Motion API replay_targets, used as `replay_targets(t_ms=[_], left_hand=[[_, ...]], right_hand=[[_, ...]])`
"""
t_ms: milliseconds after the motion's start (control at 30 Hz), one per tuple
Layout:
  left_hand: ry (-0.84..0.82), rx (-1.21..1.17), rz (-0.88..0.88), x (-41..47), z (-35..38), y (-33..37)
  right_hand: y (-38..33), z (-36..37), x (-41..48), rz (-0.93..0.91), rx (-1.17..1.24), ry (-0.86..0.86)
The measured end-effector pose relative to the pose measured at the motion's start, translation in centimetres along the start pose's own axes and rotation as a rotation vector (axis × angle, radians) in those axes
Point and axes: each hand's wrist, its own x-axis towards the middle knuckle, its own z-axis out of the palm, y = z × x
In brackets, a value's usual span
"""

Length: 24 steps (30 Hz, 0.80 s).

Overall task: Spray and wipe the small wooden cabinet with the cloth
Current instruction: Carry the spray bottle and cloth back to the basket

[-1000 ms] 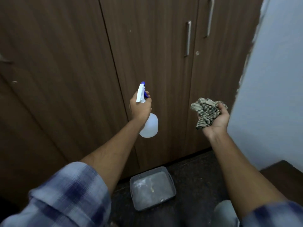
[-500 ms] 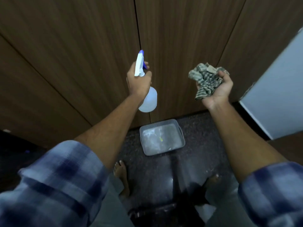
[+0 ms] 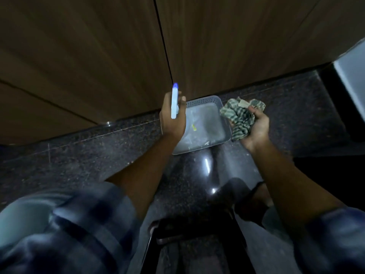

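My left hand (image 3: 172, 117) grips a white spray bottle (image 3: 174, 104) with a blue nozzle tip, held upright just above the left part of a grey tray. A crumpled green-and-white striped cloth (image 3: 240, 115) is bunched in my right hand (image 3: 256, 128), which hovers at the tray's right edge. Brown wooden cabinet doors (image 3: 98, 56) fill the top of the view, with a dark seam running down between two of them. The bottle's body is mostly hidden behind my left hand.
A shallow grey plastic tray (image 3: 205, 101) lies on the dark speckled stone floor (image 3: 88, 155) at the foot of the doors. A pale wall (image 3: 353, 62) stands at the right. A dark object (image 3: 197, 230) sits on the floor near my legs.
The view has tilted down towards the floor. Both hands have dropped from in front of the doors to just over the tray, still holding the bottle and cloth.
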Motion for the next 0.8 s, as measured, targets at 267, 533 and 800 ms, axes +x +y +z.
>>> replay_targets(t_ms=[267,533,800], left_hand=[[0.013,0.084,-0.168,2.6,5.1,-14.8],[-0.001,0.067,-0.180,3.5,9.5,-21.7],[-0.140,0.145,-0.012,3.9,10.1,-25.5]], right_hand=[[4.2,-7.1,10.7,0.108,-0.113,0.003],[8.2,-8.7,20.2,-0.625,-1.109,-0.019],[15.1,-11.4,26.0,-0.586,-2.393,-0.165]])
